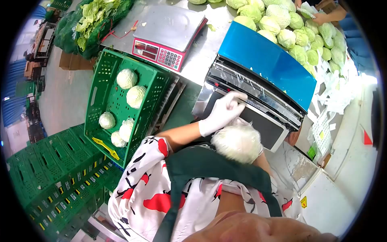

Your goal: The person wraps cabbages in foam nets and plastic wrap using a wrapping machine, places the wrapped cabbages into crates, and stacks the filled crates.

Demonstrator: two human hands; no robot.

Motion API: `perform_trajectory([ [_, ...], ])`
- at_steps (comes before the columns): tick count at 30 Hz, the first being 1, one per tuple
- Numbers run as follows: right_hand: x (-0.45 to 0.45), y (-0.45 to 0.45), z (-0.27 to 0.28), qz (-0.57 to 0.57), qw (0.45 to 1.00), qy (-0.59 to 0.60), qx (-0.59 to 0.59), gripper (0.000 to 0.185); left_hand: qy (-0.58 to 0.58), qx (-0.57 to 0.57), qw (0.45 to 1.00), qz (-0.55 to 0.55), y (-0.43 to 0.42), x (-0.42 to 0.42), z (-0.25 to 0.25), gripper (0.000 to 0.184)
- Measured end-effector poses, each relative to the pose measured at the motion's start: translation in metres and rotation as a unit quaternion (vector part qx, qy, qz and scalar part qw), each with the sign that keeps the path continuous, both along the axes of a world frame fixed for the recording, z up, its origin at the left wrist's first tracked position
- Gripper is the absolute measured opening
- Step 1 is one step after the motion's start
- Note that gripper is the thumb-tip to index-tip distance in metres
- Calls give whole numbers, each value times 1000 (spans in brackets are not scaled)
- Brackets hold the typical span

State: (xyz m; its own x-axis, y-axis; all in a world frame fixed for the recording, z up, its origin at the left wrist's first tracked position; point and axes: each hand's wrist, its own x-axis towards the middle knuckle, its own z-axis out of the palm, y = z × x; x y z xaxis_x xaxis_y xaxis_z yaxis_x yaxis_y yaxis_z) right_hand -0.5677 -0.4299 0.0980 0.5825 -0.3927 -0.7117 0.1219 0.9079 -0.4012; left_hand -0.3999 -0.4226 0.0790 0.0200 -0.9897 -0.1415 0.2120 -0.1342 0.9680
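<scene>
A pale cabbage (237,142) in clear plastic film is held up close to my apron. My right hand (261,151), mostly hidden behind the cabbage, supports it from the far right side; only its edge and the forearm show. My left hand (224,113), in a white glove, is just above the cabbage with its fingers curled together. Some loose film lies between that hand and the cabbage, but what the fingertips hold is not clear. Beyond both hands is a film-wrapping machine (266,66) with a blue cover and a dark flat plate (258,124).
To the left, a green crate (93,97) contains several wrapped cabbages. A scale (169,34) stands on the metal table, with a cabbage pile (288,38) at the back right. Another person's hand (321,18) reaches over it. Green crates (44,161) are stacked lower left.
</scene>
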Motion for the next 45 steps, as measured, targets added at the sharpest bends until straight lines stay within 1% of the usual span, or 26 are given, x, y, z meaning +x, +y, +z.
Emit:
perform_trajectory([
  [1,11,-14,14,9,998,24,-49,12,143,50,987,48,-9,-5,6,42],
  [3,12,-32,34,115,912,140,-367,11,179,56,973,134,-17,-11,15,57],
  [4,19,-27,24,-14,855,208,-474,14,179,46,977,101,-13,-7,0,65],
  [5,25,-32,33,-39,676,345,-650,17,151,34,988,12,-2,2,-23,58],
  [7,30,-45,45,-59,563,363,-740,22,343,185,901,-192,14,25,15,49],
  [8,36,-51,47,-61,617,331,-711,24,475,376,776,-174,24,30,11,53],
  [9,41,-59,45,-51,710,281,-644,29,458,363,786,-203,19,37,35,55],
  [10,46,-70,52,2,757,224,-613,32,467,247,797,-293,13,42,15,62],
  [12,46,-84,61,147,822,63,-546,44,465,96,845,-248,8,57,36,62],
  [13,44,-86,61,234,828,-41,-507,52,475,81,847,-227,9,60,34,62],
  [14,49,-82,70,293,752,-19,-590,59,486,90,846,-202,14,62,29,62],
  [16,65,-75,67,339,732,-22,-591,70,505,124,839,-156,25,61,14,63],
  [18,80,-73,23,315,845,-72,-427,77,512,145,840,-106,34,68,1,63],
  [21,100,-71,5,340,857,-92,-375,83,512,164,843,-20,52,80,-18,64],
  [23,124,-74,18,315,757,-132,-556,84,500,171,846,69,75,97,-32,65],
  [24,137,-74,18,353,593,-52,-722,93,490,169,847,119,87,106,-39,65],
  [25,147,-80,28,337,539,-29,-771,94,476,163,847,174,101,118,-46,66],
  [27,157,-108,28,297,567,-14,-768,91,427,139,847,285,132,154,-58,66],
  [29,154,-165,39,302,726,-42,-616,77,358,100,844,386,162,207,-66,67],
  [31,128,-224,15,142,696,82,-699,55,271,66,842,462,195,276,-65,68],
  [33,95,-284,9,78,808,153,-564,52,203,65,847,486,222,338,-49,68],
  [37,19,-411,-44,-39,787,276,-551,49,35,211,861,462,244,419,-13,67],
  [38,7,-432,-45,-88,797,282,-526,46,-166,225,834,476,220,431,-8,68],
  [41,-26,-510,-71,-96,754,358,-543,42,-473,161,738,453,82,437,-3,63],
  [43,-33,-553,-86,-116,811,325,-472,47,-299,26,893,335,-73,360,25,57],
  [45,-37,-579,-95,-137,864,279,-396,51,-315,-5,925,211,-201,282,31,55],
])
